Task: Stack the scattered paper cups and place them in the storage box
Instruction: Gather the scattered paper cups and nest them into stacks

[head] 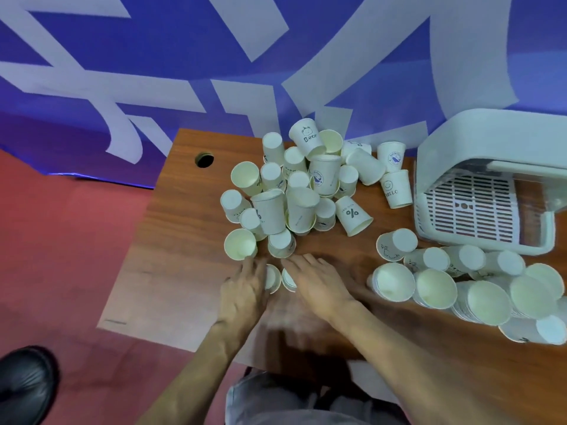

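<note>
A heap of white paper cups [300,185] lies scattered on the wooden table [171,240], some upright, some tipped or upside down. My left hand [245,289] holds a small cup [273,279] lying on its side. Beside it my right hand [319,280] holds another cup [289,280], the two cups mouth to mouth and close together. Several stacked rows of cups [460,289] lie on their sides at the right. The white storage box [478,207] with a slotted floor stands at the far right, tipped open toward me.
A round cable hole [204,159] sits near the table's back left corner. A blue and white banner [214,56] hangs behind the table. Red floor lies to the left, with a black shoe [24,384] at the bottom left.
</note>
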A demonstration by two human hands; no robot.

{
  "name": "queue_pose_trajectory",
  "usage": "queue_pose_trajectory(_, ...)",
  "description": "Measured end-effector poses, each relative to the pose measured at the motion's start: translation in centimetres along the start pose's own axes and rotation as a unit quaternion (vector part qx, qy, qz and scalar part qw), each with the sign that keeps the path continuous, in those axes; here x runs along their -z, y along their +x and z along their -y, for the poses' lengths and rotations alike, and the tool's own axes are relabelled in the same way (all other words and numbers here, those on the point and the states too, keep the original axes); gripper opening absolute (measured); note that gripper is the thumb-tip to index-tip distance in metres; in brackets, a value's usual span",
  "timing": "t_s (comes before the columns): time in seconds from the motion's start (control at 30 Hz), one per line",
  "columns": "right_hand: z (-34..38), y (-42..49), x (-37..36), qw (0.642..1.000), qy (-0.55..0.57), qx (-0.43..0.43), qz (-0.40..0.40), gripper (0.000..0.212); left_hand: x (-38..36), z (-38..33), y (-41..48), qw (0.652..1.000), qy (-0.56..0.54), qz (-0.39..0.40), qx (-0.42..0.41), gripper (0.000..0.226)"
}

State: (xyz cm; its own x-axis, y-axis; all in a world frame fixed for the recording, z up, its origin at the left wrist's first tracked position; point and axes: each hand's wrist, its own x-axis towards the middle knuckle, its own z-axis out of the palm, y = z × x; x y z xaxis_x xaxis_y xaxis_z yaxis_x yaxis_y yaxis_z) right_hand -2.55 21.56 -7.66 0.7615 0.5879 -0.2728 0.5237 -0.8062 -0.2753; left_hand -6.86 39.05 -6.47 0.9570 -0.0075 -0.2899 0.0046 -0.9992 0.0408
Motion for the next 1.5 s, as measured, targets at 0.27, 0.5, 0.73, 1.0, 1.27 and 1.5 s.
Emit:
queue_pose_trajectory(0.27, -2.0, -3.4, -0.5, 0.992, -0.037, -0.109, -0.041, 0.051, -1.2, -2.9, -0.5, 0.995, 0.004, -0.010, -0.102, 0.077)
queue_pose_trajectory(0.5, -2.4, -3.8, -1.2, 0.987, -0.015, -0.159, -0.017, 0.044, -2.5, -3.7, -0.4, 0.992, -0.044, -0.037, -0.116, 0.045)
queue_pose_trajectory(0.73, -2.7, -3.5, -0.6, 0.988, 0.000, -0.148, 0.034, 0.035, -2.5, -3.8, 0.6, 0.986, -0.165, -0.018, 0.023, 0.055)
queue_pose_trajectory(1.0, -3.0, -4.2, 0.2, 0.988, 0.025, -0.155, 0.011, 0.037, -3.0, -2.9, 1.2, 0.976, -0.200, -0.022, 0.087, 0.077)
queue_pose_trajectory(1.27, -2.7, -4.5, 1.7, 0.988, -0.018, -0.150, -0.024, 0.023, -1.3, -4.3, 0.8, 0.991, -0.127, -0.035, 0.007, 0.017)
queue_pose_trajectory(1.5, -2.8, -6.0, 1.9, 0.980, -0.023, -0.195, -0.043, 0.024, -0.6, -6.2, 0.8, 0.981, -0.113, -0.100, -0.118, 0.018)
